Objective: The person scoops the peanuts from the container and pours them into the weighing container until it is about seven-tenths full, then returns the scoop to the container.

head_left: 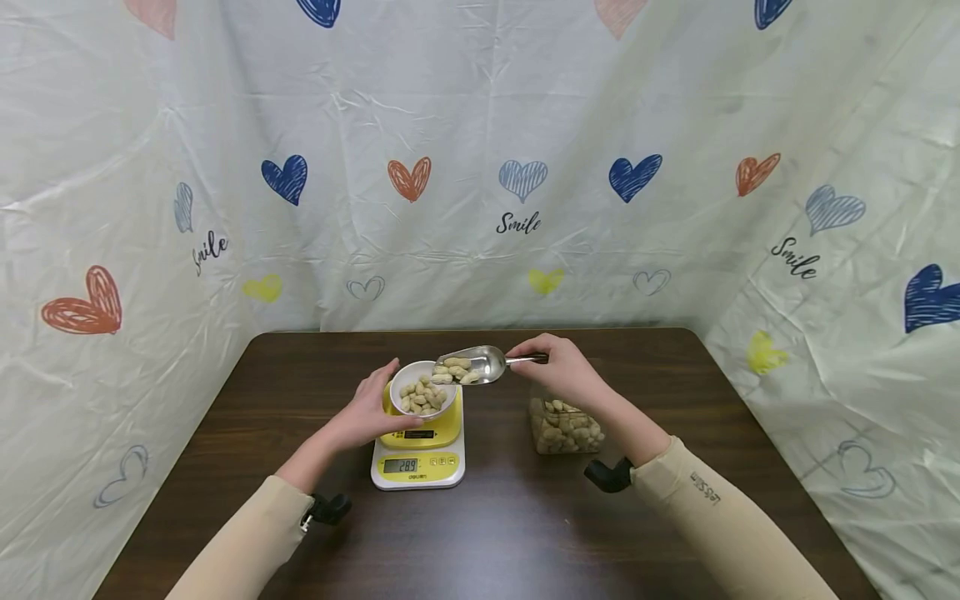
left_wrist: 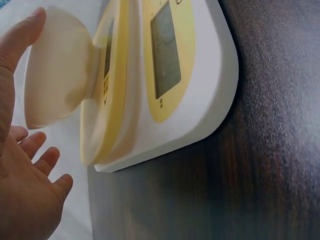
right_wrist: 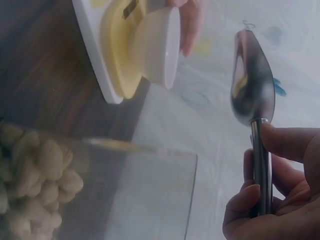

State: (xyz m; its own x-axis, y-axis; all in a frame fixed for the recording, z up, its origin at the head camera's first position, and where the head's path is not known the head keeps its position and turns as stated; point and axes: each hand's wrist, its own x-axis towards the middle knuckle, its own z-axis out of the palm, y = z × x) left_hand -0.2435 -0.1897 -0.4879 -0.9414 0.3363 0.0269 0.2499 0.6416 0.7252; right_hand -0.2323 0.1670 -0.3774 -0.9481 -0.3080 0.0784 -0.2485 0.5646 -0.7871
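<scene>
A white bowl (head_left: 402,377) of unshelled peanuts (head_left: 422,397) stands on a yellow-and-white kitchen scale (head_left: 447,472). My left hand (head_left: 365,414) holds the bowl's side, thumb on the near side and forefinger on the far side; the other fingers are spread in the left wrist view. In my right hand (head_left: 561,369) is the dark handle of a metal scoop (head_left: 489,364), pinched by thumb and fingers. Several peanuts lie in the scoop, whose front edge is above the bowl's right rim. Below the right forearm stands a clear container (right_wrist: 165,200) with more peanuts (right_wrist: 37,175).
The scale's display (head_left: 401,466) is lit with digits. All these things stand on a dark wooden table (head_left: 495,533). A white curtain (head_left: 465,108) with hearts hangs behind the table and along both sides. Each wrist bears a black camera mount (head_left: 609,475).
</scene>
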